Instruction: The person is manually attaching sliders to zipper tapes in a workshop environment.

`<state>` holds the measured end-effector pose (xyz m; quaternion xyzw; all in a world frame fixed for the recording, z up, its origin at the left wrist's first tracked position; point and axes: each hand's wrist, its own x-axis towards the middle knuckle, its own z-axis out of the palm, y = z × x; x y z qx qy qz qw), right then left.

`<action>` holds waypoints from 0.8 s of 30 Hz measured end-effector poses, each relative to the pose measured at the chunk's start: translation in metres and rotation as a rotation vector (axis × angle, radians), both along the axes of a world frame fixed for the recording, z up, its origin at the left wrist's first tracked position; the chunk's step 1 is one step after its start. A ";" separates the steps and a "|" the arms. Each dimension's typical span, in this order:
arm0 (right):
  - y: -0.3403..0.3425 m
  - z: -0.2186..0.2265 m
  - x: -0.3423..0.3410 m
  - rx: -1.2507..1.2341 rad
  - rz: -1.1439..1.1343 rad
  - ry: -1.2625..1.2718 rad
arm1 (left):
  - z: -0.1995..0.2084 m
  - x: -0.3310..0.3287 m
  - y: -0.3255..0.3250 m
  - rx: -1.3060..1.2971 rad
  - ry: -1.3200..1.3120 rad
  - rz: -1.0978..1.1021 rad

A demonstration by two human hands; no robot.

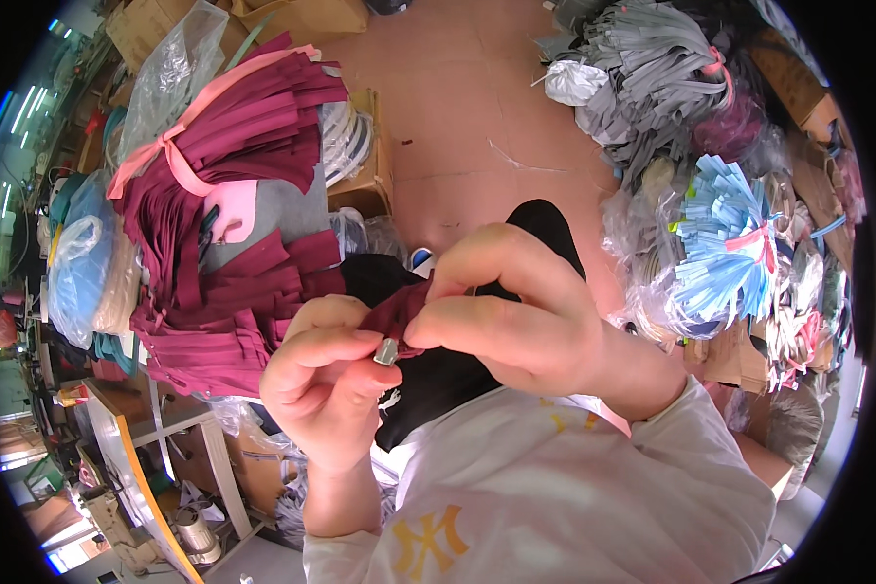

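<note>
Close in front of my body, both hands meet over my lap. Between the thumb and forefinger of my left hand (326,380) is a small silver metal piece (386,351), perhaps a clasp; its exact kind is not clear. My right hand (526,307) pinches a maroon fabric strip (392,313) just beside the metal piece. The strip runs between the two hands, and its far end is partly hidden by the fingers. To the left lies a pile of maroon strips (214,321), with a maroon bundle (253,117) tied by a pink band (180,156) above it.
Grey strips (642,73) tied in a bundle and a light blue bundle (725,248) lie at the right among plastic bags. Cardboard boxes (368,180) stand behind the maroon pile. A wooden-edged table (131,477) is at lower left. Reddish floor tiles (457,107) show ahead.
</note>
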<state>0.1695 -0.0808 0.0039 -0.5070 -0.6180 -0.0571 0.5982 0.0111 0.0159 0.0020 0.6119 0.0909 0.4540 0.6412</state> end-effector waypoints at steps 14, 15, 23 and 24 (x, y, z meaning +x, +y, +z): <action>0.002 0.000 0.001 0.028 -0.003 -0.115 | -0.001 0.004 0.001 0.335 0.097 0.165; 0.000 0.000 0.000 -0.019 0.048 -0.027 | 0.001 0.004 0.001 0.417 0.120 0.193; -0.001 -0.001 -0.001 -0.091 0.250 0.235 | 0.010 0.009 -0.002 0.671 0.155 0.366; -0.002 -0.001 -0.001 -0.105 0.267 0.255 | 0.009 0.009 -0.001 0.698 0.151 0.366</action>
